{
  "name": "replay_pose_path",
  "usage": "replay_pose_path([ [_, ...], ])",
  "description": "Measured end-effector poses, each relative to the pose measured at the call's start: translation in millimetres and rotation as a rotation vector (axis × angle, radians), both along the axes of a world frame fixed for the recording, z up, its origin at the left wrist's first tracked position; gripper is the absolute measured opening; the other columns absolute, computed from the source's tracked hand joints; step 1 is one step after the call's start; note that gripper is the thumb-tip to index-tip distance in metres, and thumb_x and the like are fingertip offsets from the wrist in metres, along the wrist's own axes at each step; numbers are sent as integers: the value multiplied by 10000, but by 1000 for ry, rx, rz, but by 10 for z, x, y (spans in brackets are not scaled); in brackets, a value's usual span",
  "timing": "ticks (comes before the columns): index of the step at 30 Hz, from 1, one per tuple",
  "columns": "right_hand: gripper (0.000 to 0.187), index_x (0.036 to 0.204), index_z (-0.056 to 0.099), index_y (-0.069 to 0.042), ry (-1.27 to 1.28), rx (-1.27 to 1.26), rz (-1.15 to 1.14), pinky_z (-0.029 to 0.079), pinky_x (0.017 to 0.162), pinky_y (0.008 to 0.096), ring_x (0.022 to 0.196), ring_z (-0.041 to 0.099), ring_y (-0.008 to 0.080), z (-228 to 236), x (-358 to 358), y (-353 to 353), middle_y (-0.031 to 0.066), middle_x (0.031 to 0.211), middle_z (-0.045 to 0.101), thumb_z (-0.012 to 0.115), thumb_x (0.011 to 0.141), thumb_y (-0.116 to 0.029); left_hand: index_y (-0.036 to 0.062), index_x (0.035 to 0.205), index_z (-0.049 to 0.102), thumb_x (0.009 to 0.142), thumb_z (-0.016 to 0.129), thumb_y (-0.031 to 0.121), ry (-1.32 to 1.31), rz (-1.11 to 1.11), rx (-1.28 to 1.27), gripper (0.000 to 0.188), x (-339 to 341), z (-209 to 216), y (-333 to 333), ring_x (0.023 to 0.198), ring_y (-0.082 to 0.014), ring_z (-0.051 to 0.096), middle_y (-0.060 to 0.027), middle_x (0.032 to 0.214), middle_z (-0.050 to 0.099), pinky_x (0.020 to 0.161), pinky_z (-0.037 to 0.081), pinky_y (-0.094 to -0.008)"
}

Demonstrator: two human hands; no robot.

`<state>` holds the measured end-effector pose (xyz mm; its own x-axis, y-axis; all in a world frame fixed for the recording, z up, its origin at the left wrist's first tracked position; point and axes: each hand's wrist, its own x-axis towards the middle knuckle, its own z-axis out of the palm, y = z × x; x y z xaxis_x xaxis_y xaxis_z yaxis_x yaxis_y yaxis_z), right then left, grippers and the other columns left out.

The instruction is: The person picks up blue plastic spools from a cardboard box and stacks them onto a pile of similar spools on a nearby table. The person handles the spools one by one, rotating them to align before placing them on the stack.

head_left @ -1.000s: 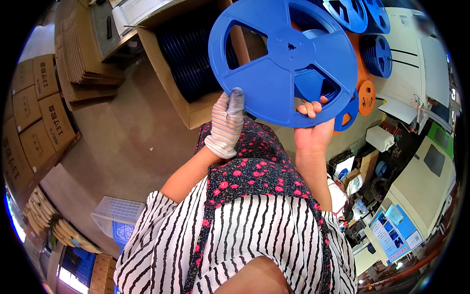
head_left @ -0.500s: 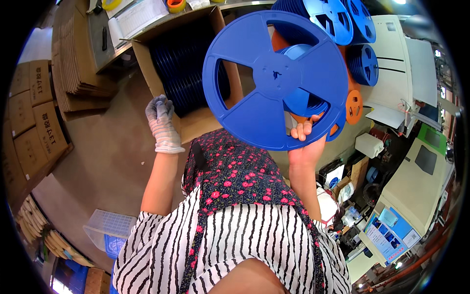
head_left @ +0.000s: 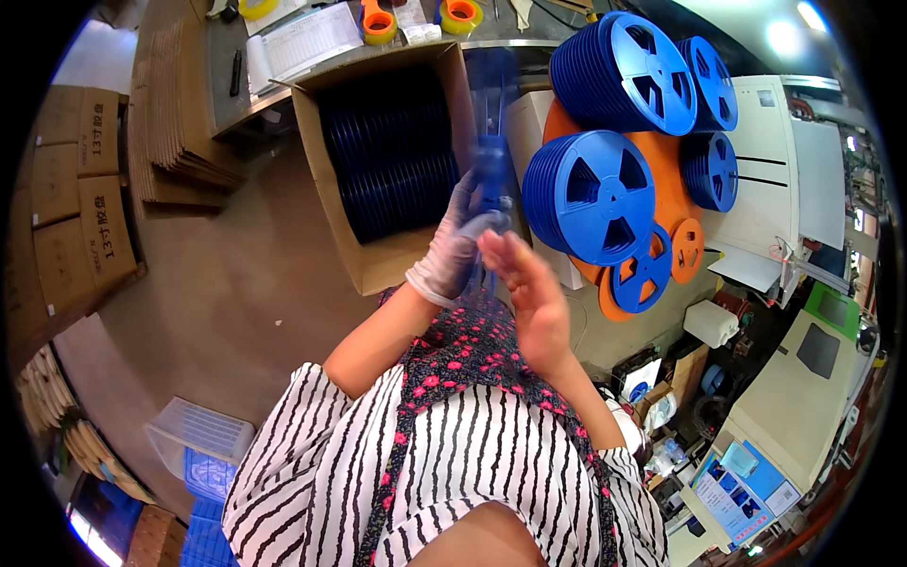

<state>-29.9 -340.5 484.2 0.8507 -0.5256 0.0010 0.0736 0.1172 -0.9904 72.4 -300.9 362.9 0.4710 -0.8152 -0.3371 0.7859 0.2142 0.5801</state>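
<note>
A blue plastic reel (head_left: 492, 156), seen nearly edge-on and smeared by motion, stands upright in front of me. My left hand (head_left: 452, 250), in a pale glove with grey fingers, grips it from the left side. My bare right hand (head_left: 531, 300) is just right of the reel's lower part, fingers stretched and blurred; whether the fingertips touch the reel is unclear. Left of the reel, an open cardboard box (head_left: 383, 267) holds two rows of dark blue reels (head_left: 392, 180) packed on edge.
Stacks of blue reels (head_left: 605, 194) lie on an orange round surface (head_left: 661, 180) at the right. Behind the box is a workbench (head_left: 269, 90) with papers and tape rolls (head_left: 378, 24). Flattened cartons (head_left: 184, 123) lean at the left, near stacked boxes (head_left: 80, 203). Machines stand far right.
The reel has turned from face-on to edge-on and moved left, toward the box. My left hand has come over to grip it. My right hand has moved left and its fingers have loosened.
</note>
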Motion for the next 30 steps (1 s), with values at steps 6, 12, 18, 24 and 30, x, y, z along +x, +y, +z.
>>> replay_pose_path([
  [6, 640, 1325, 426, 34, 160, -342, -278, 331, 1067, 408, 1276, 435, 314, -102, -354, -348, 208, 1370, 443, 311, 980, -492, -33, 1259, 404, 785, 663, 413, 787, -138, -778, 701, 359, 156, 415, 1137, -278, 531, -133, 1134, 552, 1080, 361, -393],
  [12, 470, 1267, 449, 27, 184, 154, -638, 412, 1009, 409, 1200, 504, 293, -376, -585, -434, 187, 1301, 502, 307, 1020, -347, -6, 1284, 416, 765, 642, 402, 781, 154, -585, 697, 495, 265, 485, 1125, -261, 483, -124, 1187, 488, 1017, 386, -357],
  [18, 440, 1244, 466, 26, 222, 341, -598, 438, 981, 391, 1161, 532, 285, -510, -469, -345, 190, 1271, 522, 316, 1022, -323, -25, 1221, 441, 762, 609, 324, 871, 203, -627, 601, 642, 167, 484, 1193, -291, 467, -144, 1194, 496, 1106, 333, -393],
  [24, 433, 1232, 480, 27, 274, 416, -545, 451, 963, 390, 1123, 555, 278, -609, -407, -380, 192, 1246, 538, 324, 1020, -317, -41, 1360, 334, 831, 599, 444, 722, 236, -665, 765, 641, -174, 608, 1225, -311, 471, -179, 1316, 468, 1101, 334, -414],
  [30, 432, 1233, 484, 22, 350, 516, -513, 460, 946, 383, 1102, 559, 270, -778, -475, -295, 177, 1235, 544, 331, 1018, -321, -16, 1373, 340, 834, 575, 471, 698, 305, -398, 764, 531, -221, 1094, 1230, -306, 464, -173, 1330, 464, 1103, 322, -407],
])
